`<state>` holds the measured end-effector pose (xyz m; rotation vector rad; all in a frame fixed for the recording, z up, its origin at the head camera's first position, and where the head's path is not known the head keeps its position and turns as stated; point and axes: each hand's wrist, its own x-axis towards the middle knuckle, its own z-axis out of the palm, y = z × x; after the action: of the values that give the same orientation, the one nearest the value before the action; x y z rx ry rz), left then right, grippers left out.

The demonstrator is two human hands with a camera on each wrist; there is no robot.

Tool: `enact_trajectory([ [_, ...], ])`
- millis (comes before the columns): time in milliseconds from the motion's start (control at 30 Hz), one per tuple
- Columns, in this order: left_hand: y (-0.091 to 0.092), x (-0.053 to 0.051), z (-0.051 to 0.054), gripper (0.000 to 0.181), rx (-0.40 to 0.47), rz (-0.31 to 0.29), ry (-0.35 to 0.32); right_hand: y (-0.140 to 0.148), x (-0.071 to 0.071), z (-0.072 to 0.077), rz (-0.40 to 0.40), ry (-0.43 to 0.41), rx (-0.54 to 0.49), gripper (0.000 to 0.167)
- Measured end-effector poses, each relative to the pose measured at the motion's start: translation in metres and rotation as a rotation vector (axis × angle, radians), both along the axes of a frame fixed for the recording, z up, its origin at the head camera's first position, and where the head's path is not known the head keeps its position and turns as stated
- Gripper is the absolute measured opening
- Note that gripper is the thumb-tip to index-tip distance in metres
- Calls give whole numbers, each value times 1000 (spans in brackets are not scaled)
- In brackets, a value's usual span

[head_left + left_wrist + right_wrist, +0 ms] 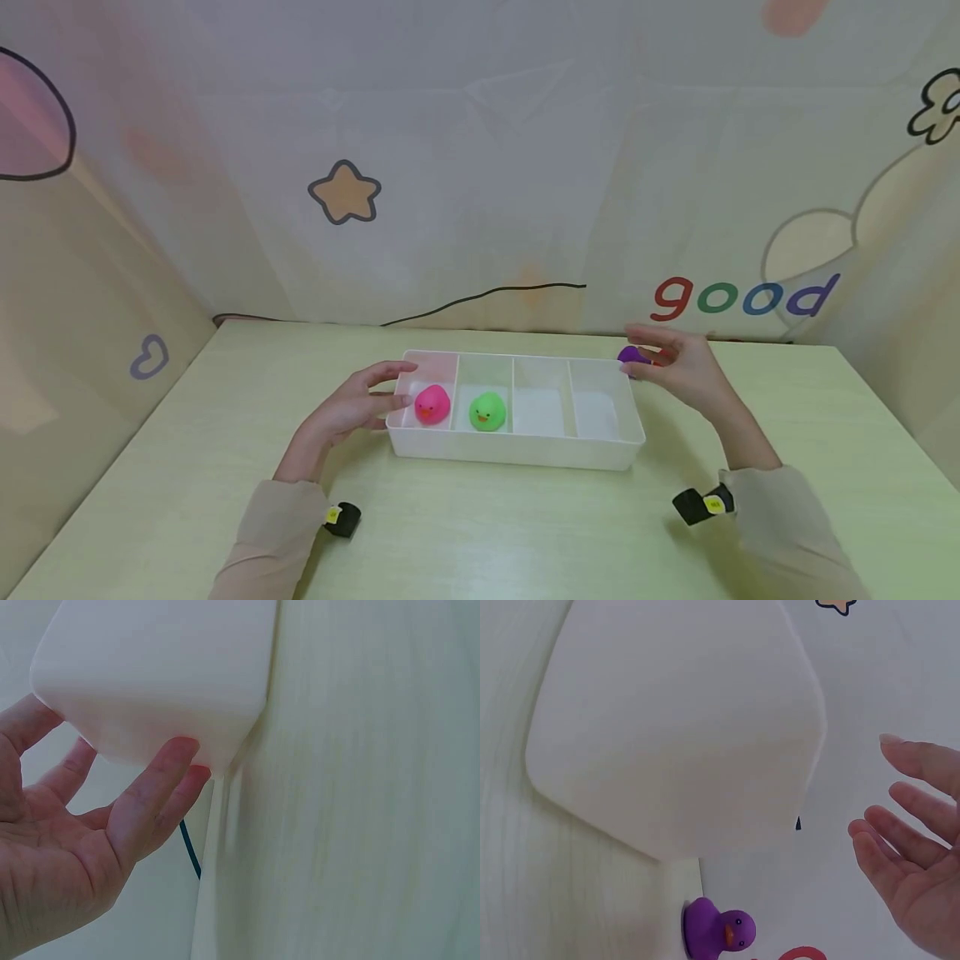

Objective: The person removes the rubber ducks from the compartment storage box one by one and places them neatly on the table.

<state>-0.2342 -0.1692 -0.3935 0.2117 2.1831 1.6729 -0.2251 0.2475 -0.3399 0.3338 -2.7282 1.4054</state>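
Note:
A white tray (517, 450) with several compartments lies on the table. A pink rubber duck (432, 405) sits in its leftmost compartment, and a green rubber duck (487, 412) in the one beside it. At the tray's left end is my left hand (360, 402), fingers extended and fingertips touching the end wall (142, 724). My right hand (686, 367) hovers by the back right corner, fingers loosely bent and apart from the tray in the right wrist view. Behind that hand, a purple rubber duck (709, 930) stands on the table, partly hidden in the head view.
The pale wooden table (480, 533) runs back to a printed cloth backdrop (480, 208) carrying a star and the word "good". More cloth hangs at both sides. Black wrist devices (697, 505) are strapped over both sleeves.

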Motion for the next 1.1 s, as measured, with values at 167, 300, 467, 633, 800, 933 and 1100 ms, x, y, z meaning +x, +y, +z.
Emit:
enact_trajectory([
  [167,0,0,0,51,12,-5,-3,-15,5,2,42,15,-22,56],
  [300,0,0,0,51,14,-4,-1,-28,8,2,76,24,-48,55],
  [467,0,0,0,50,12,-2,-1,-43,9,0,132,36,-85,55],
  [633,0,0,0,50,21,-4,-2,-56,9,-5,185,37,-107,55],
  [800,1,0,-1,52,23,-6,-1,-69,9,-10,211,43,-112,53],
  [933,1,0,0,52,24,-8,1,-80,9,-12,230,45,-105,52],
  [1100,1,1,2,51,16,-6,1,-95,10,-11,275,60,-113,51],
])
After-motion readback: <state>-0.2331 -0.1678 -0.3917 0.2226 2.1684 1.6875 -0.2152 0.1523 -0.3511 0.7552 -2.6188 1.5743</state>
